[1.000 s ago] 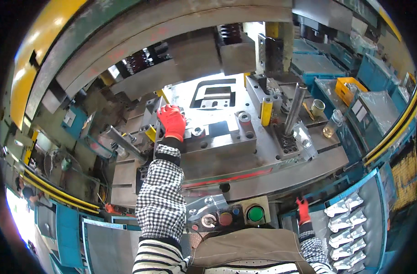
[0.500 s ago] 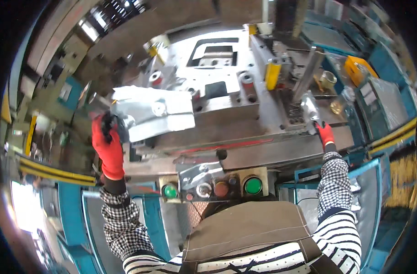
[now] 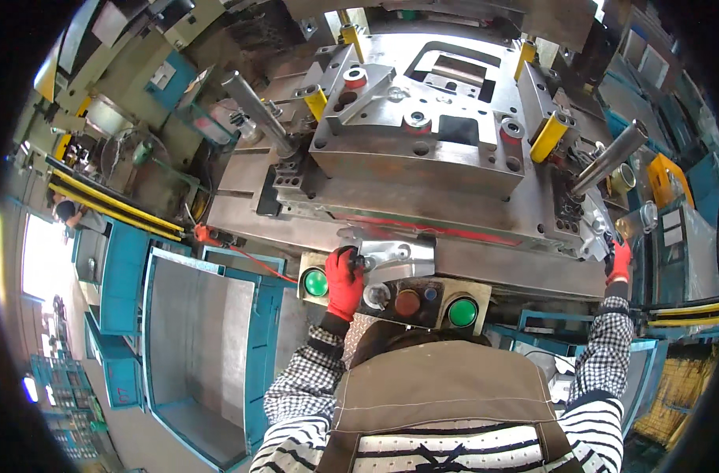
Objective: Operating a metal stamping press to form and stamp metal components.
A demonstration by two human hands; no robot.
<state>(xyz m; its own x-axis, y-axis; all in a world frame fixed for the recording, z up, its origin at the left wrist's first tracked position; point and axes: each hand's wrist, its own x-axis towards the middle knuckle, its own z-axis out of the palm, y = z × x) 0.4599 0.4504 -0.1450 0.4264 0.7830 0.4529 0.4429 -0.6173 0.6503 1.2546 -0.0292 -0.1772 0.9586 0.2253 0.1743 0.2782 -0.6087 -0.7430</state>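
Observation:
My left hand (image 3: 346,284), in a red glove with dark fingers, is closed on the left end of a shiny stamped metal part (image 3: 401,258). This part lies level over the control box (image 3: 407,302), in front of the press bed. At the right end of the bed, my right hand (image 3: 618,260), gloved alike, has its fingers closed on the edge of another silvery metal part (image 3: 594,230), which leans beside a steel post. Beyond both hands sits a heavy steel die (image 3: 414,169) with red-ringed bushings.
Two green buttons flank the control box, the left green button (image 3: 316,282) near my left wrist. Steel guide posts (image 3: 257,112) rise at the bed's corners. A blue-framed bin (image 3: 198,331) stands at lower left. Yellow-black bars (image 3: 115,206) edge the left side. A distant person (image 3: 79,213) is at far left.
The large bright sheet metal piece has left my left hand. That hand has moved right and down to the part over the control box. My right hand stays at its part; the view has turned left.

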